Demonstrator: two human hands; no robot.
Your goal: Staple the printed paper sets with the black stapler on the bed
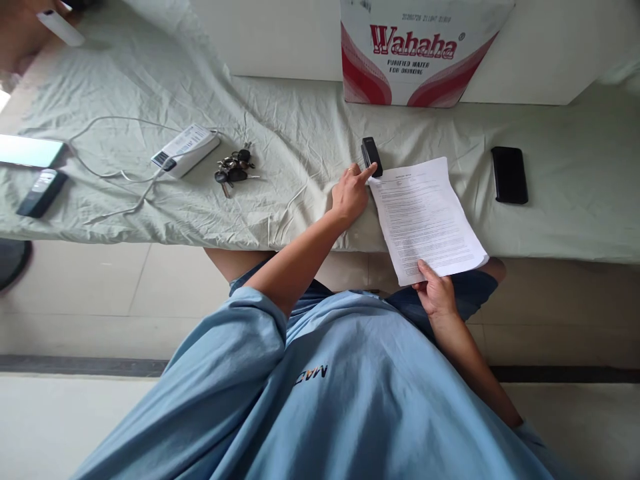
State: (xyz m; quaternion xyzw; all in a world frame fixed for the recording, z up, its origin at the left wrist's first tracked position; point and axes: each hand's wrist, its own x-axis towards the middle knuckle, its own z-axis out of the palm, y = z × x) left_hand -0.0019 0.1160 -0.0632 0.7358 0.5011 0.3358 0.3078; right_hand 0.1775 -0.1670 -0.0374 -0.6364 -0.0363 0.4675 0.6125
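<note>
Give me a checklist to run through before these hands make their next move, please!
1. Stapler at the paper: ok, its near end meets the upper-left corner.
2. Left hand on the stapler: ok, a finger touches its near end.
3. Right hand steadying the paper: ok, thumb on top at the near edge.
4. Paper wholly on the table: not ok, its near end reaches past the edge.
5. Staple through the corner: cannot tell, none is visible.
6. Keys and black phone clear of the paper: ok, both lie apart.
</note>
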